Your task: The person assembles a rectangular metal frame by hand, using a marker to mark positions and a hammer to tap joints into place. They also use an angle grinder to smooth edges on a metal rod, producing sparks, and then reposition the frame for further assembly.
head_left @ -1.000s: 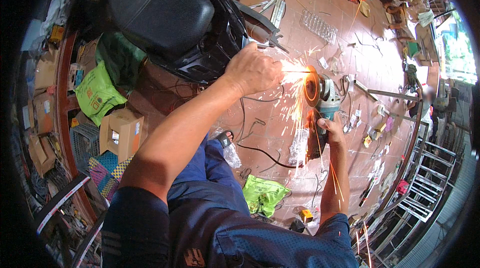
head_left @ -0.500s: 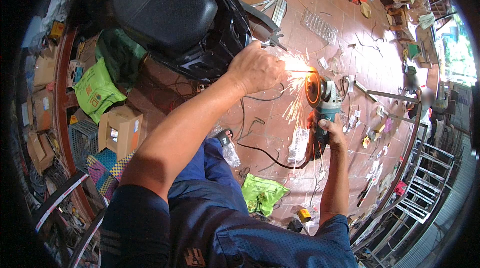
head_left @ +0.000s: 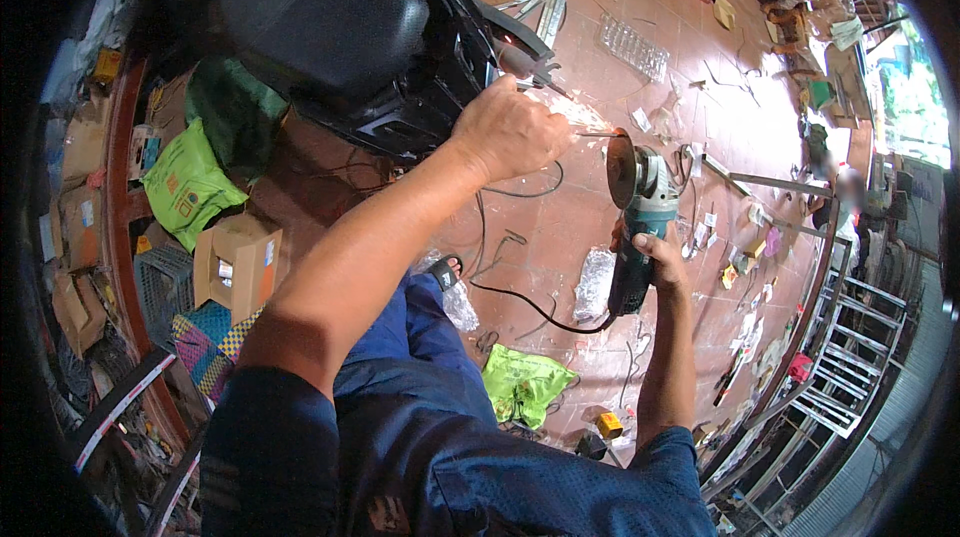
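Observation:
My right hand [head_left: 664, 255] is wrapped round the body of a teal and black angle grinder [head_left: 647, 214], its thumb along the side. The grinder's disc [head_left: 622, 169] faces left. My left hand [head_left: 515, 129] is closed in a fist on a thin metal rod [head_left: 597, 135], whose free end reaches the disc's upper edge. A small spray of sparks [head_left: 588, 117] shows between that fist and the disc. Just beyond my left hand is the black rear of a motorbike with its seat [head_left: 330, 17]; whether the fist touches it I cannot tell.
A black power cord [head_left: 540, 312] runs from the grinder over the tiled floor [head_left: 560, 237]. Green bags [head_left: 525, 385] lie near my legs and at left, beside an open cardboard box [head_left: 238, 262]. Metal frames [head_left: 850, 357] stand along the right. Scraps and packaging litter the floor.
The large shower of sparks has shrunk to a small spray, and the orange glow round the disc has gone. Both hands keep their grips; the grinder has shifted slightly left.

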Motion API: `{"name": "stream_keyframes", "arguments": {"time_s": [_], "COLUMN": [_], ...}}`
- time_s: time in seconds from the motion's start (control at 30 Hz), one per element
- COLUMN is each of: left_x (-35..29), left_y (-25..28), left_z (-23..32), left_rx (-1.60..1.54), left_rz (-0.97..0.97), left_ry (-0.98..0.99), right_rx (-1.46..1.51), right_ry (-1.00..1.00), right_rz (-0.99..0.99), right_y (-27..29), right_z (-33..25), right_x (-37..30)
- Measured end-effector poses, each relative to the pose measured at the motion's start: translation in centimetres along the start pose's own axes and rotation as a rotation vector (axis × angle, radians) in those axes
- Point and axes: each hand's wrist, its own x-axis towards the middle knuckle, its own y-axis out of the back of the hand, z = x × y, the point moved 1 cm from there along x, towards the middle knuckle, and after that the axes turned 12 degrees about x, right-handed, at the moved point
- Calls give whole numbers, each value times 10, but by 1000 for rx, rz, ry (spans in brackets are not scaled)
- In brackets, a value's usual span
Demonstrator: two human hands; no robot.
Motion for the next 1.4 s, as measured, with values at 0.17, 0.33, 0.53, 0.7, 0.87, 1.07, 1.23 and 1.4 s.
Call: {"name": "stream_keyframes", "arguments": {"time_s": [0.17, 0.33, 0.53, 0.7, 0.87, 1.07, 1.23, 1.4], "left_x": [-2, 2, -29, -44, -41, -42, -35, -30], "left_y": [5, 39, 118, 152, 165, 175, 194, 199], "left_z": [0, 5, 73, 98, 129, 151, 168, 170], "left_rx": [-84, -484, -1376, -1663, -1685, -1769, -1590, -1174], "left_rz": [82, 52, -130, -166, -237, -272, -244, -36], "left_ry": [17, 258, 549, 537, 428, 327, 344, 149], "right_rx": [95, 120, 356, 547, 761, 825, 822, 874], "right_ry": [71, 22, -38, 5, 115, 135, 155, 161], "right_rz": [115, 337, 533, 644, 689, 707, 706, 695], "right_y": [6, 8, 3, -16, -11, -15, -10, -20], "right_z": [32, 86, 205, 251, 282, 275, 293, 292], "right_x": [-49, -144, -243, -262, -273, -282, -285, -290]}}
